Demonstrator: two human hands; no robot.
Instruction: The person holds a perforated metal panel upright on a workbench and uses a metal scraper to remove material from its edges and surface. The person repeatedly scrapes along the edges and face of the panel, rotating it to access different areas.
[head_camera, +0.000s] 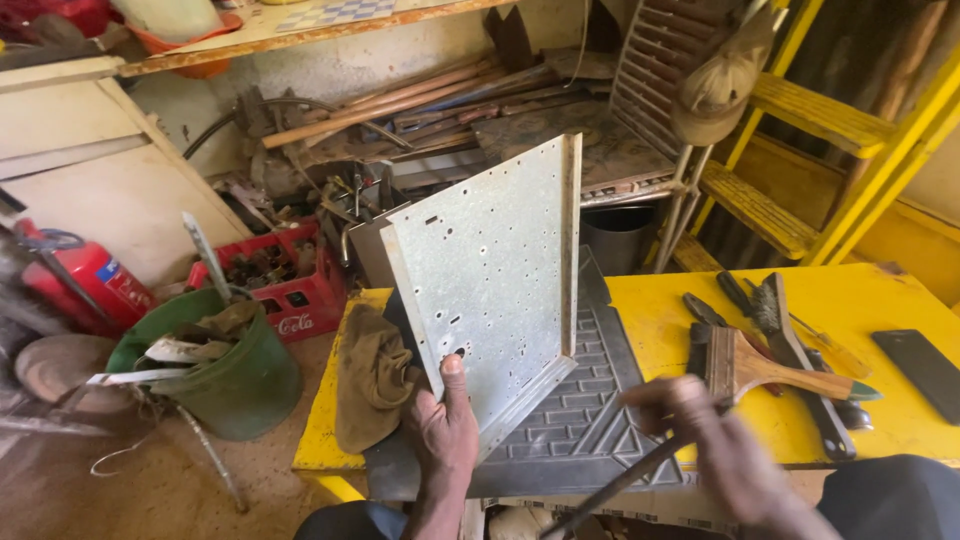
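Observation:
My left hand (443, 428) grips the lower edge of a galvanized metal plate (492, 270) with several small holes and a folded rim, holding it upright over a grey rubber mat (590, 420) on the yellow table (860, 300). My right hand (715, 440) is blurred at the lower right and holds a thin dark rod-like tool (615, 488) that slants down toward the table's near edge. The tool's tip lies below the plate, apart from it.
A brown rag (370, 378) hangs on the table's left end. Brushes and hand tools (780, 350) and a dark phone (925, 370) lie on the right. A green bucket (215, 375), red crate (290, 290), fire extinguisher (85, 280) and yellow ladder (810, 150) stand around.

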